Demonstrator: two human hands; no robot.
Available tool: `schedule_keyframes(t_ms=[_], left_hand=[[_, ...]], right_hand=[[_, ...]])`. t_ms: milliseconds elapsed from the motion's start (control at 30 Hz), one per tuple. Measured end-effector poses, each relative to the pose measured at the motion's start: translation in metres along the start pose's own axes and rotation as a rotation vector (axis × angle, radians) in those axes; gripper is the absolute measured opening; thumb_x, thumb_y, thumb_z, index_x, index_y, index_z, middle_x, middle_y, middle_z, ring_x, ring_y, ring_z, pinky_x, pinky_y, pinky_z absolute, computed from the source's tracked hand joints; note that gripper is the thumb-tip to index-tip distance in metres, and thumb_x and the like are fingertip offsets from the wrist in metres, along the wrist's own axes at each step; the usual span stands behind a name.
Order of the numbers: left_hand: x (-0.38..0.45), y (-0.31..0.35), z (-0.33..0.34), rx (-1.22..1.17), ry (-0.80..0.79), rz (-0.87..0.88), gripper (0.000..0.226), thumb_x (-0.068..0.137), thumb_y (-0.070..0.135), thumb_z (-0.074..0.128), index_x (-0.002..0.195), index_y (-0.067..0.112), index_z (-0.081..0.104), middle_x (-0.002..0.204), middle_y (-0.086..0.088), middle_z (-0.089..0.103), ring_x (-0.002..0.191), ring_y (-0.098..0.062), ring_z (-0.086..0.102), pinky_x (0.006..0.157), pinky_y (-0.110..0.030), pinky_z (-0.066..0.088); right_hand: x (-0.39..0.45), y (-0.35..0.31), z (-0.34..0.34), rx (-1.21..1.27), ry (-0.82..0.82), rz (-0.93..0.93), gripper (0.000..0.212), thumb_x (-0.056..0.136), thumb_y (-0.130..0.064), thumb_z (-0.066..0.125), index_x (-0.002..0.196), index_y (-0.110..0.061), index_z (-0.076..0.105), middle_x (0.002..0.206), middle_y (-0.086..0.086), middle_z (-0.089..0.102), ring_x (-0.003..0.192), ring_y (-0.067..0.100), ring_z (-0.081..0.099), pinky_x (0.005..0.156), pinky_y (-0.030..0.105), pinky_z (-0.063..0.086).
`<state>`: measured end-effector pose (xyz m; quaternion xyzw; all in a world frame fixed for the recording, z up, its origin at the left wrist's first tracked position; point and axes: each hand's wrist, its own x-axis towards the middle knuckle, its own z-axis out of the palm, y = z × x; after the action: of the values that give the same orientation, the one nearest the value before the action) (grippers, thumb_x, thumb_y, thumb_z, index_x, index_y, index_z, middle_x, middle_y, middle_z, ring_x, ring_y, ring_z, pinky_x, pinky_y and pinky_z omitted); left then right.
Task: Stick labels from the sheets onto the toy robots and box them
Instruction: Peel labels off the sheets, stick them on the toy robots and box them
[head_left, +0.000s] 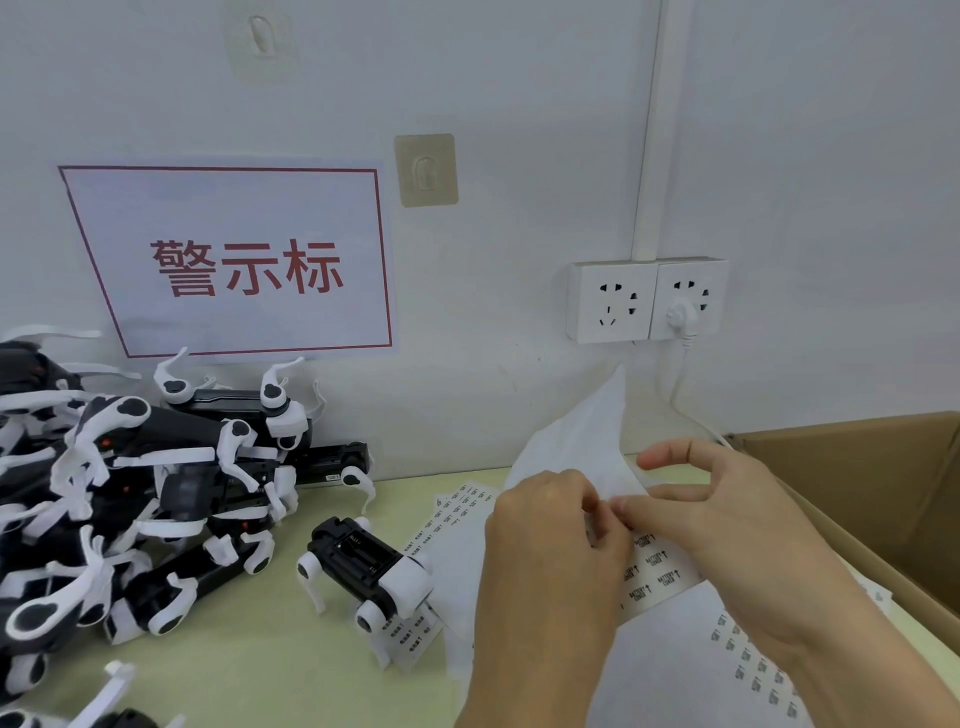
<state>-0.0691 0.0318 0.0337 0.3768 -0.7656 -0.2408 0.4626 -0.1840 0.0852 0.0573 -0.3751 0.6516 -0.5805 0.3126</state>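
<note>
Both hands are nearest the lens: the left hand (550, 540) and the right hand (727, 525) meet over the label sheet (654, 566), which is held lifted off the bench (270, 670). The left grip is narrow, curled onto the sheet edge. The right grip is a thumb-and-finger pinch at the same spot, apparently picking at one label; whether a label is already free cannot be told. The upper part of the sheet curls up beyond the fingertips, toward the wall.

Likely faults:
- A label may tear or fold onto itself if it is peeled too steeply.
- The curled sheet may spring back and hide the printed rows.
- Loose sheets (753, 670) under the wrists may be dragged along.

Room for movement: a single toy robot (369, 566) stands on its legs just left of the left grip, partly on another sheet (452, 509), so it may slide when pressed. A tangled heap of robots (130, 493) lies further left. The cardboard box (883, 493) stands open to the right, its near wall close beside the right forearm. An outlet cable (675, 384) hangs beyond the grips.
</note>
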Motion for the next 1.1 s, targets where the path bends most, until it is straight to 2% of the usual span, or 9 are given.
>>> schedule_keyframes(t_ms=[200, 333, 467, 600, 767, 833, 933, 1100], left_hand=[[-0.001, -0.001, -0.002, -0.029, -0.024, -0.01, 0.012, 0.088, 0.021, 0.066, 0.079, 0.013, 0.07, 0.079, 0.004, 0.066, 0.08, -0.013, 0.065, 0.074, -0.034, 0.058], [0.001, -0.004, -0.01, -0.166, -0.119, -0.086, 0.009, 0.09, 0.023, 0.07, 0.081, 0.02, 0.074, 0.079, 0.013, 0.069, 0.08, 0.001, 0.066, 0.069, -0.013, 0.054], [0.004, -0.007, -0.013, -0.179, -0.119, -0.091, 0.012, 0.088, 0.018, 0.072, 0.077, 0.018, 0.076, 0.074, 0.013, 0.071, 0.079, 0.005, 0.065, 0.066, -0.007, 0.049], [0.003, -0.007, -0.009, -0.139, -0.084, -0.068, 0.015, 0.089, 0.017, 0.069, 0.076, 0.016, 0.076, 0.073, 0.011, 0.071, 0.079, 0.002, 0.064, 0.068, -0.013, 0.051], [0.001, -0.006, -0.006, -0.093, -0.065, -0.048, 0.016, 0.091, 0.021, 0.065, 0.079, 0.017, 0.075, 0.078, 0.009, 0.07, 0.082, -0.005, 0.064, 0.077, -0.028, 0.055], [0.001, -0.005, -0.005, -0.078, -0.045, -0.05, 0.016, 0.091, 0.022, 0.065, 0.079, 0.015, 0.074, 0.078, 0.006, 0.07, 0.081, -0.008, 0.064, 0.076, -0.032, 0.056], [0.001, -0.004, -0.003, -0.026, -0.008, -0.033, 0.017, 0.09, 0.022, 0.065, 0.077, 0.013, 0.071, 0.078, 0.005, 0.067, 0.08, -0.012, 0.063, 0.076, -0.033, 0.054], [0.001, -0.002, -0.002, -0.006, 0.031, -0.066, 0.016, 0.089, 0.022, 0.064, 0.075, 0.014, 0.07, 0.076, 0.006, 0.066, 0.077, -0.01, 0.062, 0.073, -0.03, 0.053]], right_hand=[[0.0, 0.0, -0.001, -0.011, 0.006, 0.016, 0.038, 0.072, -0.005, 0.081, 0.102, -0.02, 0.063, 0.082, 0.012, 0.077, 0.069, 0.033, 0.074, 0.07, 0.042, 0.056], [0.0, -0.001, -0.004, -0.03, 0.006, 0.023, 0.036, 0.076, -0.002, 0.08, 0.103, -0.02, 0.063, 0.078, 0.01, 0.077, 0.066, 0.029, 0.074, 0.062, 0.035, 0.052], [-0.001, -0.002, -0.004, -0.071, -0.017, 0.023, 0.033, 0.08, 0.0, 0.076, 0.103, -0.02, 0.062, 0.078, 0.008, 0.078, 0.067, 0.027, 0.075, 0.063, 0.035, 0.053], [0.0, -0.002, -0.005, -0.089, -0.011, 0.024, 0.03, 0.08, -0.001, 0.077, 0.101, -0.018, 0.063, 0.077, 0.008, 0.077, 0.064, 0.025, 0.074, 0.062, 0.033, 0.051], [-0.001, -0.002, -0.004, -0.083, 0.004, 0.034, 0.03, 0.079, -0.001, 0.078, 0.1, -0.016, 0.063, 0.078, 0.01, 0.077, 0.069, 0.03, 0.074, 0.068, 0.039, 0.054], [-0.001, -0.002, -0.003, -0.075, 0.009, 0.039, 0.029, 0.078, -0.002, 0.079, 0.098, -0.016, 0.063, 0.077, 0.01, 0.077, 0.066, 0.028, 0.074, 0.066, 0.037, 0.052], [-0.003, -0.003, -0.001, -0.064, 0.009, 0.049, 0.028, 0.077, -0.006, 0.08, 0.096, -0.015, 0.062, 0.077, 0.01, 0.077, 0.061, 0.025, 0.072, 0.061, 0.032, 0.046], [-0.003, -0.004, 0.0, -0.072, 0.02, 0.058, 0.027, 0.078, -0.005, 0.079, 0.096, -0.013, 0.061, 0.077, 0.012, 0.076, 0.061, 0.026, 0.071, 0.06, 0.032, 0.046]])
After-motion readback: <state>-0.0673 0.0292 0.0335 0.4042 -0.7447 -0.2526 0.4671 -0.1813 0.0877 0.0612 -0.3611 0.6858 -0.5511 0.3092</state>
